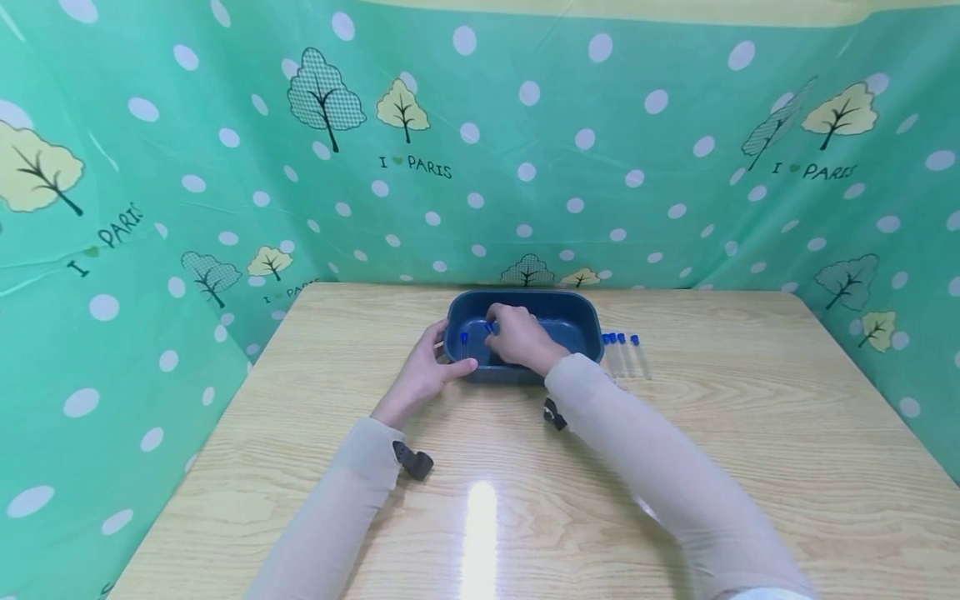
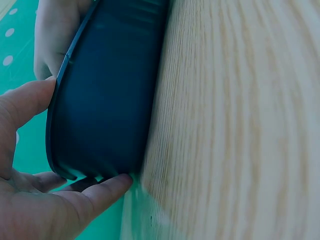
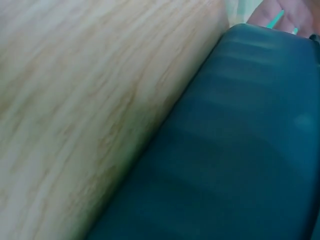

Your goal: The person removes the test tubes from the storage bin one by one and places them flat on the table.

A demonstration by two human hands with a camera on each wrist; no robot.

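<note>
A dark blue rectangular plastic basin [image 1: 525, 374] stands near the far edge of the table. My left hand [image 1: 423, 371] grips its left end, thumb at the front rim and fingers round the outer wall, as the left wrist view also shows. My right hand [image 1: 521, 337] reaches down inside, its fingers pinching a blue-capped tube [image 1: 489, 327] whose lower part is hidden. Another tube with a blue cap [image 1: 464, 338] is inside at the left end. In the right wrist view the basin wall [image 3: 225, 140] covers most of the scene and hides the right fingers.
Several clear tubes with blue caps [image 1: 635, 340] lie side by side on the wooden table [image 1: 712, 433], just right of the basin. A green curtain [image 1: 420, 200] with dots and trees hangs behind and along the left. Both wrists wear dark straps.
</note>
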